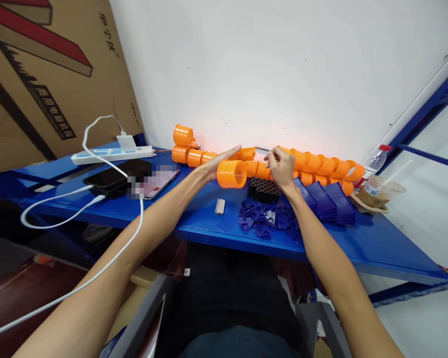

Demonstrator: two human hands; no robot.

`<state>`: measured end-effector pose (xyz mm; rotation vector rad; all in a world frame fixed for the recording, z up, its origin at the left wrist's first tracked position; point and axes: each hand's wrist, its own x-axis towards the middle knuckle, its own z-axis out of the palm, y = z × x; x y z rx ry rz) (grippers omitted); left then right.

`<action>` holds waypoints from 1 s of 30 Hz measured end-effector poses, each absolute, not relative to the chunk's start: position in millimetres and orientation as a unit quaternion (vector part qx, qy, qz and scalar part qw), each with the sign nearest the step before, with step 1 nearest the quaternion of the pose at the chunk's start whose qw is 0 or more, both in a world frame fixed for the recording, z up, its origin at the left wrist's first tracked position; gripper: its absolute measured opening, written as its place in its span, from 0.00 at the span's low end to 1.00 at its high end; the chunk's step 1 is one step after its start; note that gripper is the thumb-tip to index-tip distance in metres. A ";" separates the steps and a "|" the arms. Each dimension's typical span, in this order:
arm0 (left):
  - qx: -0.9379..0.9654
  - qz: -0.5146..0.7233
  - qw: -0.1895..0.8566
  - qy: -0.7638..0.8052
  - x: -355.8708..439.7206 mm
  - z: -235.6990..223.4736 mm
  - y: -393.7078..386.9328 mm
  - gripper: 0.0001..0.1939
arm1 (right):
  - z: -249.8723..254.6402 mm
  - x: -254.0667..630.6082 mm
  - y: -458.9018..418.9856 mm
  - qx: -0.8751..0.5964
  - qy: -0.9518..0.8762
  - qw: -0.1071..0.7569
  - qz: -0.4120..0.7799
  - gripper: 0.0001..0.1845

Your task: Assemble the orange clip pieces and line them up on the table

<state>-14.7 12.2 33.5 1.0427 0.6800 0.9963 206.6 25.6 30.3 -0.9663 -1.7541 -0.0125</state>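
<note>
Jagged dark-blue plastic pieces [261, 219] lie heaped just in front of a cluster of black plastic tubes [264, 190]. Left of the cluster, the left hand [220, 158] appears to grip an orange cylindrical plastic cup [226, 175], its fingers partly hidden; above the cluster's far side, the right hand [282, 166] pinches a slim silvery metal tool [262, 148]. The 2 hands are apart. Behind the cluster run rows of similar orange cups [309, 163]. The held cup seems mid-work; how many others are finished cannot be told.
</note>
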 end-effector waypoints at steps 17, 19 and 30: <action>0.520 0.454 0.652 0.313 -15.4 32.6 13.9 0.18 | 27.9 206.1 25.7 -0.419 -0.751 0.511 -0.001 0.16; 0.522 0.455 0.650 0.314 -17.7 30.1 16.2 0.19 | 29.0 205.6 24.7 -0.404 -0.751 0.519 0.056 0.16; 0.488 0.490 0.661 0.292 -29.0 23.7 22.1 0.22 | 53.6 219.9 11.6 -0.340 -0.692 0.508 0.383 0.32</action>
